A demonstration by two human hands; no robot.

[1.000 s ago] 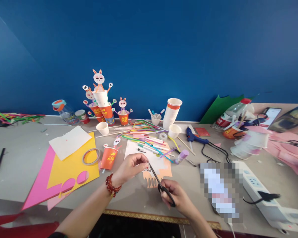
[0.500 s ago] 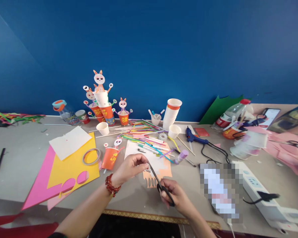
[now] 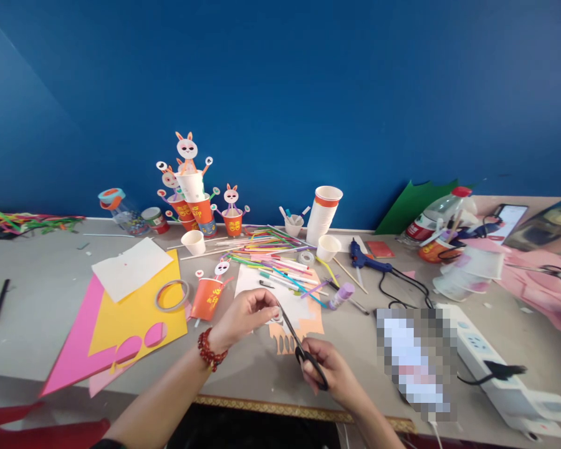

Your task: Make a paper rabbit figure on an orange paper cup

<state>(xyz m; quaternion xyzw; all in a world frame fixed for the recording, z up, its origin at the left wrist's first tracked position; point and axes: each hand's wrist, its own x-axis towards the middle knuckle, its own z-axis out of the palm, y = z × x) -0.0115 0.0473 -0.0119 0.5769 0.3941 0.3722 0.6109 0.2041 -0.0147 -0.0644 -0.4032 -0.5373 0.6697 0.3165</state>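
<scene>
My left hand (image 3: 245, 318), with a red bead bracelet on the wrist, pinches a small white paper piece (image 3: 275, 317) just above the table's front edge. My right hand (image 3: 330, 371) grips the black handles of a pair of scissors (image 3: 299, 343), whose blades point up into that paper piece. Under the hands lies an orange paper sheet (image 3: 299, 327) with cut-out shapes, partly covered by a white sheet (image 3: 262, 284). An orange paper cup (image 3: 206, 298) with a paper bunny face lies on its side just left of my left hand.
Yellow and pink card (image 3: 131, 318) with a tape ring (image 3: 171, 294) lie at the left. Coloured straws and markers (image 3: 271, 255), stacked cups (image 3: 325, 212), bunny cup figures (image 3: 191, 187) and a blue glue gun (image 3: 367, 259) stand behind. A white power strip (image 3: 490, 355) lies at the right.
Almost nothing has moved. The scissors and my right hand have shifted very slightly; my left hand keeps its pinch on the paper piece.
</scene>
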